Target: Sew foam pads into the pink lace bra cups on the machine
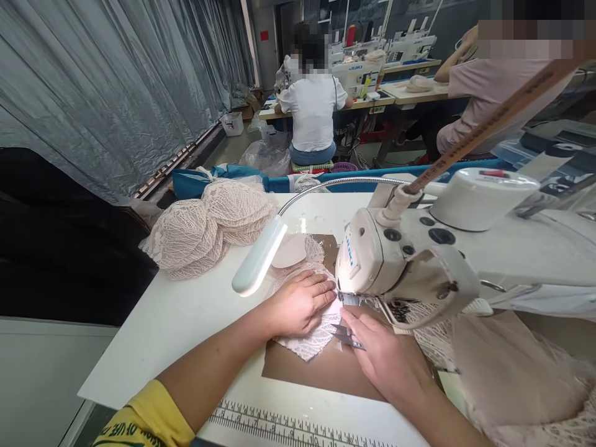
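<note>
My left hand (298, 304) lies flat, fingers stretched out, pressing a piece of pale lace fabric (310, 341) onto the table just left of the needle of a white sewing machine (419, 261). My right hand (382, 354) rests in front of the needle, fingers pinched on small metal tweezers or snips (347, 336) whose tip lies on the lace. A pink foam cup (288, 249) sits behind the lace, partly hidden by the lamp.
A stack of lace-covered cups (209, 226) sits at the table's back left. A gooseneck lamp (258, 257) hangs over the work. Pink fabric (512, 372) piles at the right. A ruler strip (288, 425) lines the near edge. Two people sit at sewing tables (326, 108) beyond.
</note>
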`<state>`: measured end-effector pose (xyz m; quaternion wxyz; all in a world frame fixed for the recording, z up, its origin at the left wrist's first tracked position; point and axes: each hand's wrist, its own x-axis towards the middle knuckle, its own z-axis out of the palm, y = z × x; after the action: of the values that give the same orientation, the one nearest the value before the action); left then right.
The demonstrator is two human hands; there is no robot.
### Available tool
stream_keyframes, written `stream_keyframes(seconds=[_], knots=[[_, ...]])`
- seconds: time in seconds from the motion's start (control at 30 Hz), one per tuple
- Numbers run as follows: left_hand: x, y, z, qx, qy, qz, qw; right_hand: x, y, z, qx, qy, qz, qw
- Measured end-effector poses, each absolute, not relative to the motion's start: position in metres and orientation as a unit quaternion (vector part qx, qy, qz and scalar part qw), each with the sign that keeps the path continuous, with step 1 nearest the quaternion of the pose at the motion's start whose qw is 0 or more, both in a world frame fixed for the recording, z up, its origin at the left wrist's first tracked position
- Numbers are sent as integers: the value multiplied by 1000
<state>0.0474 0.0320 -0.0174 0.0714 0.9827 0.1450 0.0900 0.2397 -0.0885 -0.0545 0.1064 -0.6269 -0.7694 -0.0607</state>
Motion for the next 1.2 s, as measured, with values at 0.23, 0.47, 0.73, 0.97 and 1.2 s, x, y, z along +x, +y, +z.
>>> stream_keyframes(seconds=[0.23,0.47,0.73,0.97,1.2], knots=[[46,30,-20,970,204,97,94,239,-89,-49,-631,-763,-4,143],[44,25,-23,958,253,109,82,242,-88,-41,-607,-753,92,237],[24,-35,11,945,301,30,124,241,-96,-32,-488,-803,103,327],[10,-30,46,906,322,125,246,222,-107,-20,-365,-898,30,242],[31,60,20,858,465,128,174,214,-111,-8,-387,-905,116,133]])
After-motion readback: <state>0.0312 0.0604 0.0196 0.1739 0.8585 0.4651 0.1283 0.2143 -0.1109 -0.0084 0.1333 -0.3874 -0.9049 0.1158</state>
